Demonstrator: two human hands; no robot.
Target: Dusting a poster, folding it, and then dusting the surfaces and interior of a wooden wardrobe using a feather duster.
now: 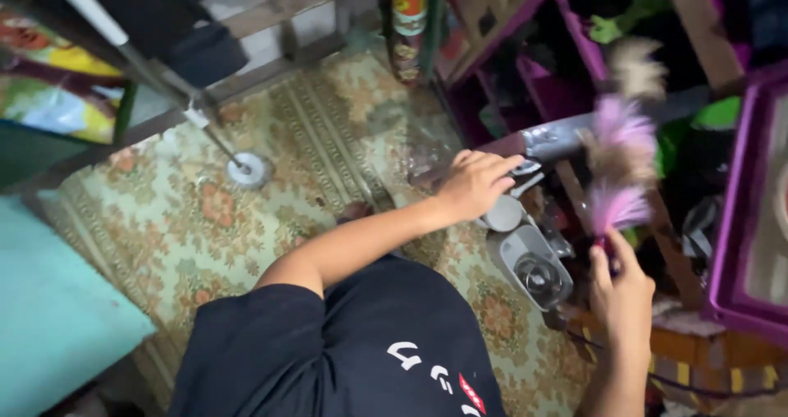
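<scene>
Right hand (620, 290) pinches feather duster (616, 158) by its thin handle, upright before the purple shelf (574, 43); likely light, soft, floppy plumes—best held low; left hand (476, 183) rests spread on grey appliance (529, 257).

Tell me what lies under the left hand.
Under the left hand a small silvery piece pokes out past the fingers, with a grey round cap just below. Whatever the palm covers is hidden.
</scene>
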